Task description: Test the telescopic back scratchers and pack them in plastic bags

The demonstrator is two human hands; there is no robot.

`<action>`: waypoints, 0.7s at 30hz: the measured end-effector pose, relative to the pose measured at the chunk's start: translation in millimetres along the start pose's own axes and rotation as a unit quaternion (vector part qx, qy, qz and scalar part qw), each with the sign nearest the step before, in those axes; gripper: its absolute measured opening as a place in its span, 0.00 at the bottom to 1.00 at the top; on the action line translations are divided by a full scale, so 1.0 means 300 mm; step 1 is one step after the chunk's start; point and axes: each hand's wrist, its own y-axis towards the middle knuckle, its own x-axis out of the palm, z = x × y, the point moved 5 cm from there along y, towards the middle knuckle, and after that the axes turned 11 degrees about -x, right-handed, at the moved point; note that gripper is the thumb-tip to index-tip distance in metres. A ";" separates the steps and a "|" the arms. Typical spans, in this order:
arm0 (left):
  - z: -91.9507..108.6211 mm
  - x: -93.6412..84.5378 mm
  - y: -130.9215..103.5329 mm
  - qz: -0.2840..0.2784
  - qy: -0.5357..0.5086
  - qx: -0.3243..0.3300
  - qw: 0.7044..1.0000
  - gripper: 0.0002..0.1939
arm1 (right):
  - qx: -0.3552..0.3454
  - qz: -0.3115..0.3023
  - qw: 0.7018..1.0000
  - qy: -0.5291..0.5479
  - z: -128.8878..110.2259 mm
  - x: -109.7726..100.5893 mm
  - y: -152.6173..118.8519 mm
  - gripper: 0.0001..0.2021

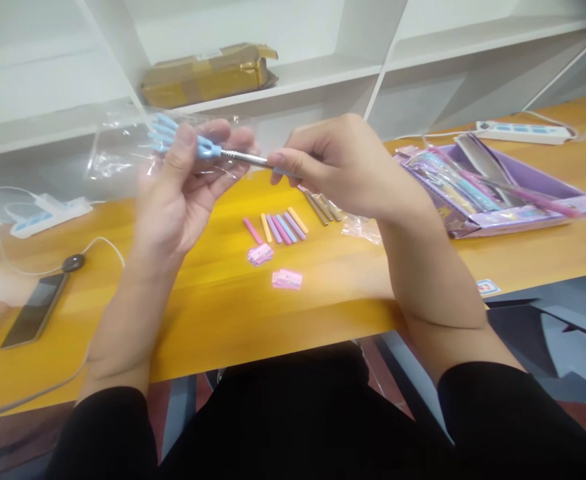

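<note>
A back scratcher [245, 158] with a light-blue, hand-shaped head and a thin metal shaft is held up above the table. My left hand [183, 177] pinches the blue head under its thumb, with the other fingers partly spread behind it. Around that head and hand is a clear plastic bag [107, 150]. My right hand [333, 160] is closed round the other end of the shaft, hiding most of the handle. Below lie several coloured sticks [277, 227] in a row, metal rods [323, 208] and small pink cards [287, 279].
On the right, a purple box [523, 217] holds wrapped items. Power strips [527, 132] lie at the back right and far left. A phone [35, 310] and a dark round device [73, 262] rest at left. A cardboard box [207, 75] sits on the shelf.
</note>
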 end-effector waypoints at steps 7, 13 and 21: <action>0.021 0.023 -0.026 -0.059 -0.023 -0.008 0.998 0.20 | 0.010 0.002 1.000 0.022 -0.030 -0.007 -0.011 0.27; -0.031 0.038 -0.026 -0.016 -0.005 -0.034 0.999 0.22 | 0.012 0.004 0.999 0.044 -0.020 0.015 -0.016 0.34; -0.039 0.049 -0.013 -0.035 0.016 -0.019 0.999 0.24 | 0.026 0.023 0.999 0.009 -0.017 0.026 -0.012 0.35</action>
